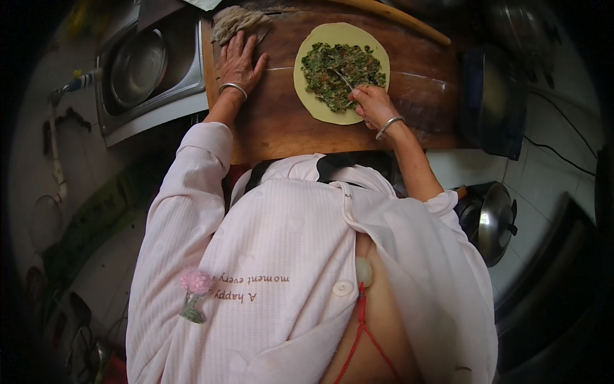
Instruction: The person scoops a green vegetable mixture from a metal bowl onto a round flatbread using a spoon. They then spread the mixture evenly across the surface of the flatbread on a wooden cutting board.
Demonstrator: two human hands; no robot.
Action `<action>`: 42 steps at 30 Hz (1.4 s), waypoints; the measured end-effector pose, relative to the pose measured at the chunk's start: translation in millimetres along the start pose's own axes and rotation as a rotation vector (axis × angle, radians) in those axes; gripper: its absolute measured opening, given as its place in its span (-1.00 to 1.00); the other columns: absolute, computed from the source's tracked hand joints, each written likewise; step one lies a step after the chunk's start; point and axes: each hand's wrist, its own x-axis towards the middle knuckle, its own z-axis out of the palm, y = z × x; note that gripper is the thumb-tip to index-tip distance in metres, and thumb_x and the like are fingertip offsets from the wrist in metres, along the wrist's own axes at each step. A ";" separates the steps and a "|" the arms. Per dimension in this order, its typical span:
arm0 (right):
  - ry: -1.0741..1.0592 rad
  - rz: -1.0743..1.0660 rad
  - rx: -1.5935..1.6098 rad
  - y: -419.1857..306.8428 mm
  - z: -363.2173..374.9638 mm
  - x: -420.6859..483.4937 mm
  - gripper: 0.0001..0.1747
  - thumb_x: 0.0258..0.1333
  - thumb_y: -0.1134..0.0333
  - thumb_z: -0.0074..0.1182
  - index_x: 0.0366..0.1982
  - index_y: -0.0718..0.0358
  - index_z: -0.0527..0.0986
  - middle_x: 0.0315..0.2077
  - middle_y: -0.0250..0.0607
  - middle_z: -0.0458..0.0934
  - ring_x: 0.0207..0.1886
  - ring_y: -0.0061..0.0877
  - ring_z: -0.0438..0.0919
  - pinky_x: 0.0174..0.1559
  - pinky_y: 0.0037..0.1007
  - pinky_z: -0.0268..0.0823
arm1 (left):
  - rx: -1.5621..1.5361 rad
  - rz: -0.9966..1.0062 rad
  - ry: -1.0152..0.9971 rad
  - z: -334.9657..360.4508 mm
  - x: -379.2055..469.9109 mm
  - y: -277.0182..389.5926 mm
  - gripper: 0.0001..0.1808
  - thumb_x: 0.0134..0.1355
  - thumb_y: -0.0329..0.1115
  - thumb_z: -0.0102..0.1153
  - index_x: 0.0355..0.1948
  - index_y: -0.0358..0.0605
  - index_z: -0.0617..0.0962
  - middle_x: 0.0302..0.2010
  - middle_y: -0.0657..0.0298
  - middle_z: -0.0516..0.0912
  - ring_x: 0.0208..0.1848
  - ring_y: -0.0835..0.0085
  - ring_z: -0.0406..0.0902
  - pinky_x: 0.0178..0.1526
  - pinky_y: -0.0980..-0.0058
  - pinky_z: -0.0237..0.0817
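Note:
A round sheet of yellow dough (309,98) lies flat on a wooden board (288,137). Chopped green filling (331,62) with small reddish bits covers most of the sheet, leaving a bare rim. My right hand (376,108) grips the handle of a metal utensil (341,77), whose far end is in the filling; its exact kind is hidden. My left hand (238,65) rests palm down on the board's left part, fingers spread, its fingertips touching a crumpled beige cloth (240,23). Each wrist wears a silver-coloured bangle.
A wooden rolling pin (398,18) lies along the board's far right. Left of the board, a metal bowl (139,67) sits in a steel sink (194,79). A dark blue container (494,103) stands at the board's right end. Lower right is a pan lid (494,223).

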 end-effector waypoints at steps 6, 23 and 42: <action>0.133 -0.252 -0.407 4.0 -5.2 14.8 -0.69 0.10 0.22 -0.06 -0.38 0.35 0.53 -0.53 -0.02 0.54 -0.42 -0.32 0.52 -0.26 -0.33 0.33 | -0.022 -0.003 0.007 -2.3 -4.0 -0.4 -0.41 0.16 0.03 0.02 0.17 0.02 0.36 0.27 0.07 0.23 0.31 0.17 0.11 0.32 0.22 -0.19; 0.199 -0.333 -0.343 32.5 47.7 -9.4 -0.73 0.09 0.26 -0.02 -0.41 0.36 0.52 -0.62 -0.08 0.50 -0.54 -0.35 0.49 -0.40 -0.35 0.30 | -0.214 -0.090 -0.023 -28.0 -1.4 10.0 -0.44 0.09 -0.15 0.12 0.10 -0.14 0.40 0.26 0.00 0.21 0.29 0.05 0.10 0.32 0.16 -0.14; 0.284 -0.149 -0.237 62.4 30.8 -25.9 -0.70 0.15 0.25 -0.05 -0.40 0.38 0.52 -0.68 -0.23 0.46 -0.59 -0.54 0.46 -0.49 -0.44 0.27 | -0.369 -0.093 0.111 -22.6 -6.7 1.1 -0.55 0.02 -0.29 0.18 -0.02 -0.10 0.50 0.21 0.04 0.30 0.22 0.01 0.19 0.27 0.19 0.02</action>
